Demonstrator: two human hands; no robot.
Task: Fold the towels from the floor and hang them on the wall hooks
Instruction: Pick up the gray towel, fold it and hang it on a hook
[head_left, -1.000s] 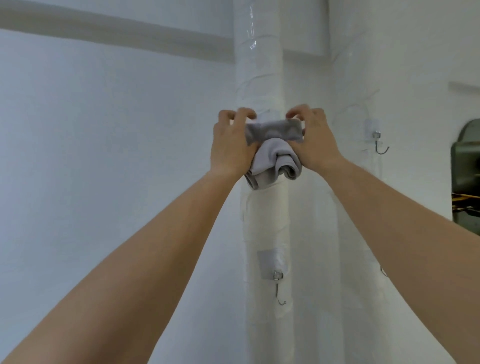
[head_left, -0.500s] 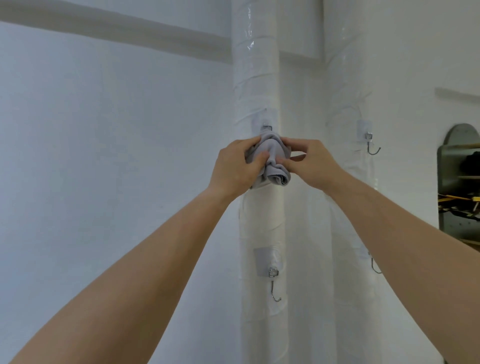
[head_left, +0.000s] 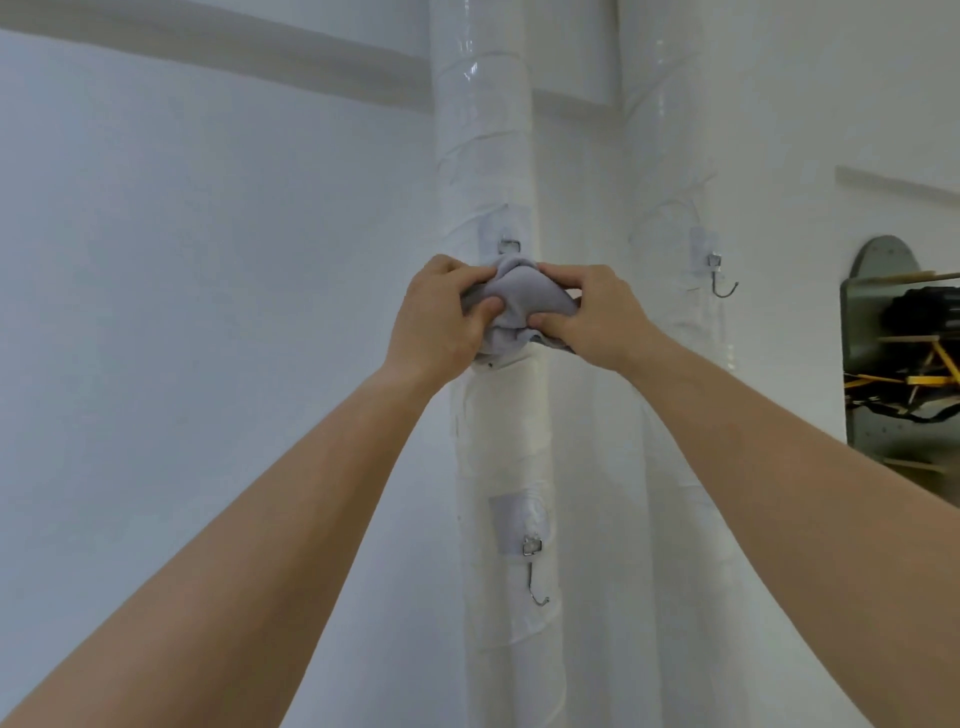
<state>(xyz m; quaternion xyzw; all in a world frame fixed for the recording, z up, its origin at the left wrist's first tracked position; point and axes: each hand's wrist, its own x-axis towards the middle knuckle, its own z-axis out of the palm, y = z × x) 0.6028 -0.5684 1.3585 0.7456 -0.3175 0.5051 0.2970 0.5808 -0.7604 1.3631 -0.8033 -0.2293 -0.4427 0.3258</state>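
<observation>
Towel (head_left: 519, 299), grey and bunched, sits just above the middle of the frame, in front of the wrapped pipe (head_left: 485, 130) and right under its upper hook (head_left: 509, 244); we cannot tell whether it has caught on that hook. We see the left hand (head_left: 441, 319) gripping its left side, thumb dug into the cloth, and the right hand (head_left: 597, 317) pinching its right side. A lower hook (head_left: 535, 574) hangs on the same pipe at lower centre, a third hook (head_left: 721, 278) right of the hands.
</observation>
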